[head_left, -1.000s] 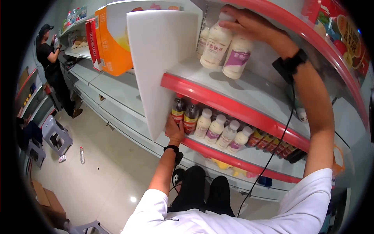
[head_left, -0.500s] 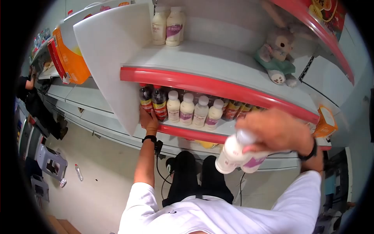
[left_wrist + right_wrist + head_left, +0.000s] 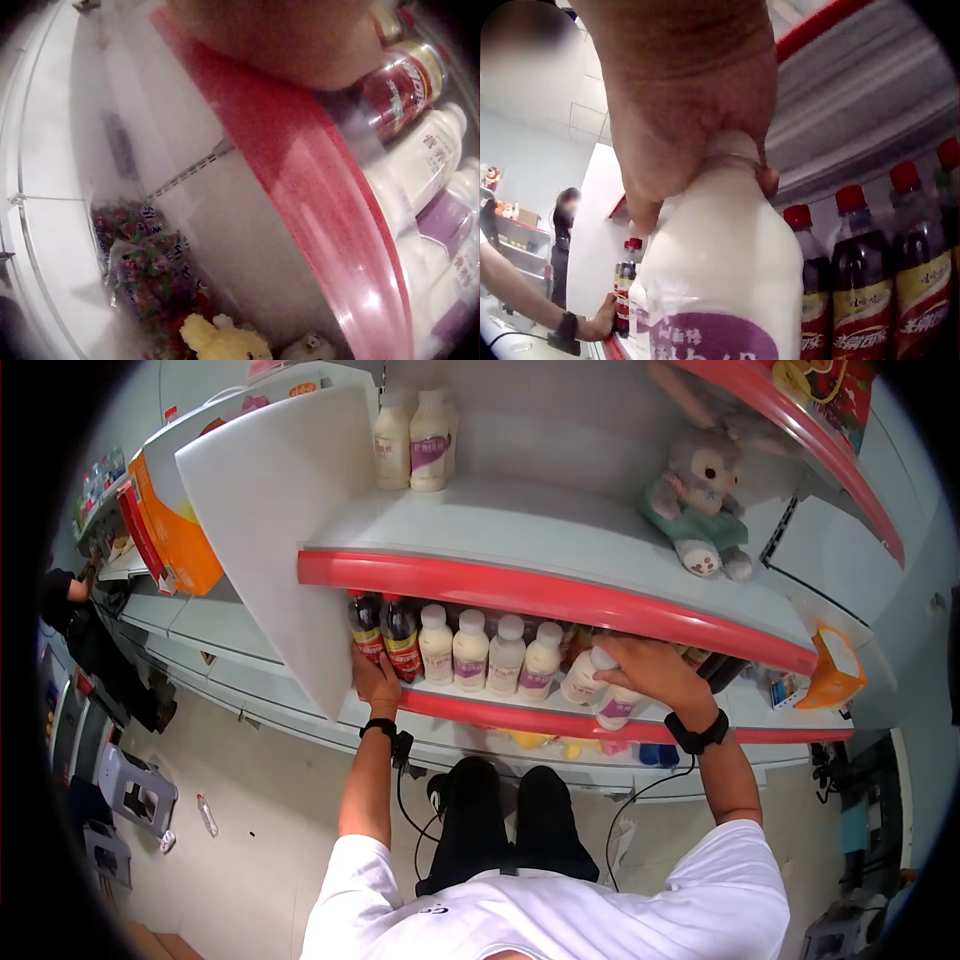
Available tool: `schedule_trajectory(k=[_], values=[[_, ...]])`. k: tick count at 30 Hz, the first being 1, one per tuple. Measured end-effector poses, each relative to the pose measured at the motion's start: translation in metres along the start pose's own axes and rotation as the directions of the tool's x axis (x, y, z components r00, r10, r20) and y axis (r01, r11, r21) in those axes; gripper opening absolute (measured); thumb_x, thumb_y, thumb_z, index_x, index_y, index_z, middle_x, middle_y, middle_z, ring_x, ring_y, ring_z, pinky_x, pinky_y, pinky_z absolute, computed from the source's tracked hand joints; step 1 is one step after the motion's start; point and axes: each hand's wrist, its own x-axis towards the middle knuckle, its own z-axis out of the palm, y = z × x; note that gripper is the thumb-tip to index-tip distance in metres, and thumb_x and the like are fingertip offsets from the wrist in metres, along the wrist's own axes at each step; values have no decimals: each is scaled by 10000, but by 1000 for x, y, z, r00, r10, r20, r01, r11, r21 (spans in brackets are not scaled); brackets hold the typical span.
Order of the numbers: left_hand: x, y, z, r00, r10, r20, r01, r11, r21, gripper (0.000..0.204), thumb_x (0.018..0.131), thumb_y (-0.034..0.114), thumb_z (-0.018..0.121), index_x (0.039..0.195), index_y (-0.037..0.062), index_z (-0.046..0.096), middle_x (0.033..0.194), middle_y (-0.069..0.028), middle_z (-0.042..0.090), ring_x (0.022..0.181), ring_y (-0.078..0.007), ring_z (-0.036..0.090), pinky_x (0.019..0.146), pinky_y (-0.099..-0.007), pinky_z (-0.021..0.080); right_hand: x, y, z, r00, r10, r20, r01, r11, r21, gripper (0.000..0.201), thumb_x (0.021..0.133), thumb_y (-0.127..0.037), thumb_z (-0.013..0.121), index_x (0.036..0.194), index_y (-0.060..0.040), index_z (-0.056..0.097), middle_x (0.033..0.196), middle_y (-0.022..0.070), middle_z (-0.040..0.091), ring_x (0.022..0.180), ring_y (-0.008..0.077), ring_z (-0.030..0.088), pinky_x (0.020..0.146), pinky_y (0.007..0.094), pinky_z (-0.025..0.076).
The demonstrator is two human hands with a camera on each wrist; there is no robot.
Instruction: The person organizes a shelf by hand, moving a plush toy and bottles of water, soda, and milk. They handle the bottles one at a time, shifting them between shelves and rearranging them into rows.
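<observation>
My right hand (image 3: 655, 670) grips two white milk-drink bottles by their caps and necks at the lower shelf's front. One milk-drink bottle (image 3: 579, 687) leans left; the purple-labelled one (image 3: 617, 708) overlaps the red shelf edge. The right wrist view shows a milk-drink bottle (image 3: 720, 255) large below the palm. At the row's left end, my left hand (image 3: 376, 682) holds the lower part of a dark cola bottle (image 3: 366, 630), fingers to its left and thumb to its right. Beside it stand another cola bottle (image 3: 401, 640) and several milk-drink bottles (image 3: 471, 650).
Above, the upper shelf (image 3: 500, 520) bears a few milk-drink bottles (image 3: 428, 445) and a plush toy (image 3: 700, 510). A white panel (image 3: 270, 530) closes the left side. More cola bottles (image 3: 862, 277) stand behind my right hand. Another person (image 3: 95, 650) stands far left.
My right hand has brought two milk-drink bottles from the upper shelf down to the lower one, right of the row. My left hand stays at the cola bottles.
</observation>
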Motion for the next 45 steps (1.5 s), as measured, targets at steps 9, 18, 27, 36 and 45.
schedule_trajectory(k=[9, 18, 27, 36, 45], values=[[-1, 1, -2, 999, -36, 18, 36, 999, -16, 670, 924, 259, 586, 1466, -49, 340, 1374, -297, 516, 1220, -490, 516, 1054, -515, 402, 22, 43, 64, 988, 71, 134, -76, 997, 29, 666, 895, -476, 683, 1409, -95, 499, 1329, 178, 585, 1219, 365, 564, 1045, 442, 446], [0, 6, -4, 1000, 1, 6, -1, 999, -34, 664, 907, 247, 589, 1461, -34, 354, 1346, -292, 535, 1202, -498, 518, 1036, -540, 400, 5, 48, 107, 945, 125, -302, -135, 991, -14, 636, 856, -448, 751, 1347, -87, 570, 1259, 173, 621, 1177, 356, 588, 1000, 458, 471], [1, -7, 4, 1000, 20, -9, -20, 1000, -10, 661, 908, 234, 582, 1457, -52, 351, 1349, -315, 526, 1203, -510, 520, 1040, -529, 411, 8, 50, 131, 828, 289, -480, -222, 956, 191, 435, 880, -307, 763, 1231, -82, 639, 1114, 156, 667, 999, 358, 643, 858, 470, 518], [0, -2, 1, 1000, 14, -4, -14, 1000, -16, 667, 916, 247, 581, 1457, -62, 343, 1333, -311, 540, 1174, -501, 543, 1002, -528, 434, 7, -24, 42, 807, -6, -590, 184, 952, 243, 113, 801, -56, 763, 834, -9, 666, 798, 130, 663, 749, 330, 643, 677, 408, 512], [0, 3, -2, 987, -145, 63, 149, 987, -63, 685, 886, 231, 606, 1459, -51, 357, 1346, -307, 534, 1204, -503, 524, 1045, -510, 413, 153, -78, -142, 747, -388, -540, 550, 817, 173, 248, 850, -273, 709, 866, -35, 642, 794, 164, 640, 683, 361, 612, 634, 450, 514]])
